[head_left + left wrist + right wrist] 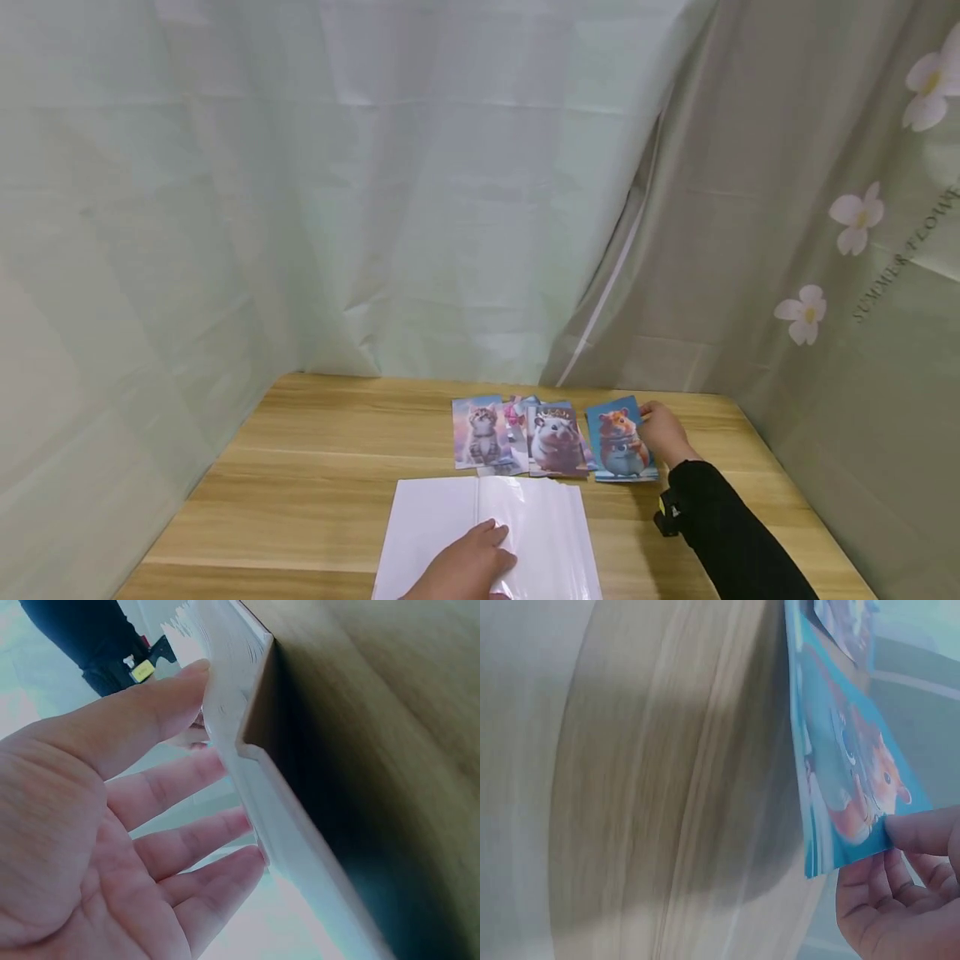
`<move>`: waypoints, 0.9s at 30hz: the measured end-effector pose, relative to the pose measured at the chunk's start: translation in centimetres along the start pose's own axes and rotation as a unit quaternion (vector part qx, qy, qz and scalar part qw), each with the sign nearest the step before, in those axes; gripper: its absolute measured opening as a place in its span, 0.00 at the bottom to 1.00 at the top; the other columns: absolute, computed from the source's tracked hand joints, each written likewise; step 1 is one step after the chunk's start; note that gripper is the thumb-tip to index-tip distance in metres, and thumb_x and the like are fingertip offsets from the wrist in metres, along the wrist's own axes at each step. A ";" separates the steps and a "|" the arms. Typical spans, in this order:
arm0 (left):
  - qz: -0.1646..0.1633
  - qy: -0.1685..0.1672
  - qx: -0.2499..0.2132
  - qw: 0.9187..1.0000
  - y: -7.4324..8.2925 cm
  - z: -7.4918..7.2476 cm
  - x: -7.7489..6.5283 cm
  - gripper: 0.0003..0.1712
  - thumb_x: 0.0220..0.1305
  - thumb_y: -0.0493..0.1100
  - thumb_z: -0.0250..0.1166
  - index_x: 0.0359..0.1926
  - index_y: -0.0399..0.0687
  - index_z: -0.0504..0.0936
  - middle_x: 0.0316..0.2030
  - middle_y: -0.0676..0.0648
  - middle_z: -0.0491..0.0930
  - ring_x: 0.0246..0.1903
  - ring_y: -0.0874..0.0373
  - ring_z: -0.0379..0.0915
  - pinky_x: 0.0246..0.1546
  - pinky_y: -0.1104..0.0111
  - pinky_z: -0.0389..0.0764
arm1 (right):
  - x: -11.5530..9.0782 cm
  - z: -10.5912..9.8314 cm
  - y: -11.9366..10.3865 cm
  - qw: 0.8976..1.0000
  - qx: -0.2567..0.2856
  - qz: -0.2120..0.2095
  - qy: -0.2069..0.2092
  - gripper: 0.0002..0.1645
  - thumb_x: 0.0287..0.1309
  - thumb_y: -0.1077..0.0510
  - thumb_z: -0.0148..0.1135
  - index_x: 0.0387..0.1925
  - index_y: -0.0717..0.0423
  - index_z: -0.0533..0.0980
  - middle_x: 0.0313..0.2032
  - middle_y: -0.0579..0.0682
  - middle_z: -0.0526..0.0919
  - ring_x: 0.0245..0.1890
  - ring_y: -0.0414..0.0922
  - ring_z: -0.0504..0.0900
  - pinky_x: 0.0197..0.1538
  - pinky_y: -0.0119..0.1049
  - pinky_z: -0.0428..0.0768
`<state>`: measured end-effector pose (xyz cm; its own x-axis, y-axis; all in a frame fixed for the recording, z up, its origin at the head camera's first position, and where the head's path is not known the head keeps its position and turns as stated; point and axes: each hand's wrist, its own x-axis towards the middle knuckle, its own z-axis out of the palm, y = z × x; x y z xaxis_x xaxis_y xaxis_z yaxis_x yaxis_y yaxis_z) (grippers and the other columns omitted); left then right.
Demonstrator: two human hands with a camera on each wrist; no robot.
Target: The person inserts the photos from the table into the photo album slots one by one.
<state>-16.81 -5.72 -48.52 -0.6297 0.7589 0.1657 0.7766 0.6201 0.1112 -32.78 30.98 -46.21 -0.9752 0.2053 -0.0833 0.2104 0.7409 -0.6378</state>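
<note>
An open album (438, 521) with white pages and clear sleeves lies at the near edge of the table. My left hand (465, 567) rests on it near the fold, fingers extended. Up close in the left wrist view, the fingertips of the left hand (127, 817) touch the stack of pages (232, 682). At the right, my right hand (663, 433) pinches the right edge of a blue hamster card (621, 442). The right wrist view has the thumb of the right hand (907, 877) on the face of the hamster card (840, 765), fingers behind, with another layer beneath it.
Left of the hamster card, a kitten card (482, 433) and a card with a crowned white hamster (555, 446) overlap other cards behind the album. The wooden table (322, 467) meets hanging curtains (465, 208) at the back and both sides.
</note>
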 end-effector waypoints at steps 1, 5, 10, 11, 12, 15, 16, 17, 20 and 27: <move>-0.005 0.005 -0.008 1.000 0.0 0.0 -0.1 0.20 0.45 0.51 0.78 0.42 0.55 0.89 0.51 0.45 0.84 0.55 0.48 0.78 0.59 0.66 0.76 | -0.1 -0.3 0.1 1.000 -0.002 -0.003 0.000 0.22 0.61 0.69 0.53 0.57 0.72 0.69 0.46 0.67 0.76 0.41 0.58 0.75 0.39 0.44 0.76; -0.013 0.031 -0.026 0.999 0.0 0.0 -0.5 0.19 0.43 0.49 0.78 0.39 0.55 0.87 0.51 0.43 0.82 0.55 0.48 0.76 0.58 0.65 0.77 | -0.8 -1.2 0.3 1.000 0.001 -0.022 0.010 0.21 0.64 0.67 0.53 0.57 0.72 0.68 0.50 0.72 0.75 0.47 0.62 0.77 0.46 0.51 0.79; -0.017 0.035 -0.052 0.998 0.2 -0.2 -0.6 0.21 0.44 0.49 0.78 0.42 0.53 0.85 0.52 0.41 0.80 0.56 0.48 0.74 0.57 0.64 0.77 | -1.8 -2.0 0.2 0.999 0.023 -0.046 0.015 0.19 0.65 0.67 0.51 0.56 0.72 0.67 0.48 0.72 0.75 0.45 0.61 0.77 0.43 0.48 0.80; -0.028 0.024 -0.063 0.997 0.2 -0.3 -0.6 0.23 0.45 0.49 0.78 0.45 0.52 0.85 0.55 0.40 0.79 0.57 0.48 0.73 0.57 0.63 0.78 | -1.9 -2.2 0.2 0.998 0.028 -0.051 0.015 0.19 0.66 0.68 0.51 0.56 0.73 0.67 0.47 0.71 0.75 0.44 0.60 0.77 0.41 0.47 0.80; -0.042 0.012 -0.075 0.996 0.3 -0.5 -0.6 0.25 0.46 0.49 0.78 0.48 0.51 0.85 0.57 0.40 0.78 0.58 0.47 0.72 0.57 0.63 0.77 | -1.9 -2.4 0.0 0.998 0.032 -0.059 0.016 0.19 0.65 0.68 0.52 0.55 0.73 0.67 0.47 0.71 0.75 0.43 0.60 0.77 0.41 0.46 0.80; -0.078 -0.021 -0.091 0.993 0.4 -0.7 -0.5 0.31 0.48 0.52 0.79 0.55 0.52 0.83 0.62 0.39 0.74 0.61 0.46 0.71 0.57 0.62 0.78 | -2.2 -2.9 -0.4 0.996 0.044 -0.079 0.020 0.19 0.66 0.68 0.53 0.56 0.74 0.68 0.46 0.70 0.75 0.44 0.60 0.76 0.41 0.46 0.80; -0.086 -0.029 -0.091 0.992 0.4 -0.8 -0.4 0.33 0.49 0.53 0.79 0.57 0.53 0.83 0.64 0.39 0.73 0.62 0.46 0.70 0.57 0.62 0.78 | -2.3 -3.1 -0.6 0.995 0.050 -0.084 0.020 0.20 0.66 0.68 0.53 0.57 0.75 0.67 0.46 0.70 0.74 0.45 0.61 0.76 0.42 0.46 0.80; -0.089 -0.033 -0.086 0.992 0.4 -0.8 -0.4 0.34 0.49 0.54 0.78 0.58 0.53 0.82 0.64 0.39 0.73 0.62 0.46 0.70 0.57 0.62 0.78 | -2.3 -3.2 -0.8 0.994 0.055 -0.088 0.021 0.20 0.67 0.68 0.54 0.57 0.75 0.67 0.47 0.70 0.74 0.46 0.62 0.76 0.42 0.46 0.80; -0.080 -0.030 -0.067 0.994 0.3 -0.7 -0.4 0.33 0.49 0.56 0.78 0.57 0.54 0.83 0.62 0.40 0.75 0.60 0.47 0.71 0.58 0.62 0.77 | -2.5 -3.3 -1.7 0.993 0.076 -0.089 0.020 0.20 0.69 0.66 0.53 0.59 0.74 0.66 0.48 0.70 0.73 0.47 0.62 0.75 0.41 0.44 0.80; -0.054 -0.027 -0.044 0.997 0.0 -0.7 -0.2 0.30 0.50 0.59 0.77 0.53 0.54 0.84 0.58 0.42 0.79 0.61 0.47 0.72 0.60 0.63 0.75 | -2.9 -1.3 -4.8 0.976 0.206 -0.069 0.000 0.19 0.71 0.68 0.51 0.59 0.72 0.64 0.42 0.60 0.72 0.39 0.49 0.74 0.39 0.39 0.81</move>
<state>-16.61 -6.01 -47.85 -0.7075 0.7003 0.0947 0.7018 0.6805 0.2109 -30.90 27.64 -41.92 -0.9921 0.1224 0.0254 0.0315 0.4413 -0.8968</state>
